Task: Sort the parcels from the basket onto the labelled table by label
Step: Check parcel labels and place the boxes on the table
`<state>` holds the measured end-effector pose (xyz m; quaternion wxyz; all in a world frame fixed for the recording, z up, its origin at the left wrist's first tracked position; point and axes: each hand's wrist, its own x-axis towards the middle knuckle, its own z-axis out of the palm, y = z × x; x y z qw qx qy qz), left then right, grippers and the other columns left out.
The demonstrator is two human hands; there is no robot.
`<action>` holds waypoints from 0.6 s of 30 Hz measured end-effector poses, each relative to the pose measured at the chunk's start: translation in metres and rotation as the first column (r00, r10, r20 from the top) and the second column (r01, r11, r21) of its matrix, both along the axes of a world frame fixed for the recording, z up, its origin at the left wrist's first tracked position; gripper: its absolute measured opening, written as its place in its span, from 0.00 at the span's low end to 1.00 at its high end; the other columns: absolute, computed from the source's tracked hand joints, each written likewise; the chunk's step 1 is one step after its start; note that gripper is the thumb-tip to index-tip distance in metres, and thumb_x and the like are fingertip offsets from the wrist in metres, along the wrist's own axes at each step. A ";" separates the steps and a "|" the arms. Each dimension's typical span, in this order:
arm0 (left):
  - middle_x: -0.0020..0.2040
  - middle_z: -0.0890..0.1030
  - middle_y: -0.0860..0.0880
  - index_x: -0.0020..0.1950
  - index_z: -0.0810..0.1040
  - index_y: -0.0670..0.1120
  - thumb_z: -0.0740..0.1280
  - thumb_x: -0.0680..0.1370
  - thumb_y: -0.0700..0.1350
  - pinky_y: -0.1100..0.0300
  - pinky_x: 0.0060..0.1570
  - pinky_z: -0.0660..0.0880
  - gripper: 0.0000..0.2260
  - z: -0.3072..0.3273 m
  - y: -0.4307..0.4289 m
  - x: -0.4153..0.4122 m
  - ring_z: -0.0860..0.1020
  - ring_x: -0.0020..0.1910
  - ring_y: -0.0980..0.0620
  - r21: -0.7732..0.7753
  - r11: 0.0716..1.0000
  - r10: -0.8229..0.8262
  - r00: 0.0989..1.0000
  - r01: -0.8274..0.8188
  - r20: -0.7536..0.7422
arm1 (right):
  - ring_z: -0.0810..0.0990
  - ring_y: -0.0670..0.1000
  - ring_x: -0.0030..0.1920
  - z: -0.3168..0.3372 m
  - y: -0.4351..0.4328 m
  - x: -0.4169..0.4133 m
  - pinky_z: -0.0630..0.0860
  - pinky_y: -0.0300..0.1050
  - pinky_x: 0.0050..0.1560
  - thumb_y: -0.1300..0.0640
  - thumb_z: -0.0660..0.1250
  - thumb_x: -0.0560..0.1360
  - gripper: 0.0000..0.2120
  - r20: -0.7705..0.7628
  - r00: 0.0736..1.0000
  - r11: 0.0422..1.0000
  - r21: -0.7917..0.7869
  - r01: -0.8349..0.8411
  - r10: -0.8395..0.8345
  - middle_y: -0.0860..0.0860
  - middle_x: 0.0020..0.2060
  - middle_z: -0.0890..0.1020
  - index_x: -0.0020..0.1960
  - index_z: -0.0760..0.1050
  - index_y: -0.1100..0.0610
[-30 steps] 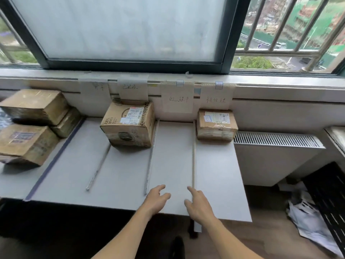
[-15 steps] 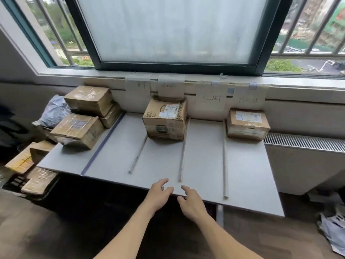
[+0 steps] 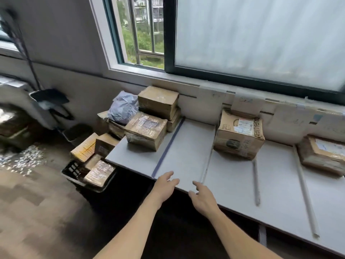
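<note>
left grip (image 3: 164, 186) and right grip (image 3: 202, 199) hover released, empty. taped parcels (image 3: 99, 171) in the basket (image 3: 72, 168), lower left, look stiff, slick, probably light; clasp opposite edges.

I am in a plain room set up for sorting post, more a back office than a home. My grey surface (image 3: 233, 187) stands under a wide window (image 3: 261, 34) and is split into lanes by thin rods (image 3: 255, 184) and a strip of dark tape (image 3: 169, 144). Paper labels (image 3: 244, 103) (handwritten, too blurred to read) are taped to the wall (image 3: 188, 105) above the lanes. Taped cardboard parcels (image 3: 239, 135) sit on it, and more fill a basket (image 3: 73, 169) on the wood floor (image 3: 37, 212).
</note>
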<state>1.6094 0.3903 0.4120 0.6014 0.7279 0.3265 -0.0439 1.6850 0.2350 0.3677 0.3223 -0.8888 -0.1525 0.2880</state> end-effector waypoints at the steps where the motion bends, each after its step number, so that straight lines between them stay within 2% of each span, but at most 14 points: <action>1: 0.80 0.66 0.48 0.81 0.64 0.46 0.65 0.84 0.46 0.57 0.73 0.63 0.26 0.001 0.018 -0.003 0.66 0.78 0.50 -0.007 1.000 0.013 1.000 -0.013 0.008 | 0.72 0.52 0.74 0.002 0.018 -0.003 0.67 0.47 0.74 0.52 0.62 0.84 0.27 -0.002 1.000 1.000 -0.002 -0.009 0.009 0.52 0.77 0.69 0.81 0.62 0.54; 5: 0.79 0.68 0.48 0.80 0.65 0.44 0.65 0.84 0.44 0.61 0.68 0.64 0.25 0.003 0.076 -0.012 0.68 0.75 0.54 -0.045 0.997 0.058 0.998 -0.056 0.038 | 0.74 0.51 0.72 0.004 0.077 -0.009 0.69 0.44 0.71 0.51 0.61 0.84 0.27 -0.025 0.999 1.000 0.006 -0.020 0.020 0.52 0.77 0.69 0.81 0.62 0.53; 8: 0.80 0.66 0.45 0.81 0.64 0.46 0.66 0.84 0.46 0.59 0.68 0.64 0.26 -0.003 0.114 -0.006 0.66 0.78 0.50 -0.053 0.996 0.074 0.997 -0.073 0.018 | 0.72 0.53 0.74 0.003 0.115 0.000 0.68 0.46 0.73 0.52 0.61 0.84 0.27 -0.045 0.999 1.000 0.020 -0.009 0.010 0.54 0.77 0.70 0.81 0.62 0.54; 18: 0.78 0.69 0.45 0.80 0.66 0.44 0.67 0.83 0.44 0.64 0.64 0.64 0.26 0.014 0.236 0.050 0.68 0.77 0.50 0.089 0.990 0.109 0.993 -0.105 -0.038 | 0.76 0.58 0.69 -0.006 0.242 0.088 0.71 0.49 0.69 0.54 0.63 0.83 0.24 -0.169 0.972 0.966 0.174 0.190 -0.161 0.59 0.70 0.76 0.77 0.68 0.59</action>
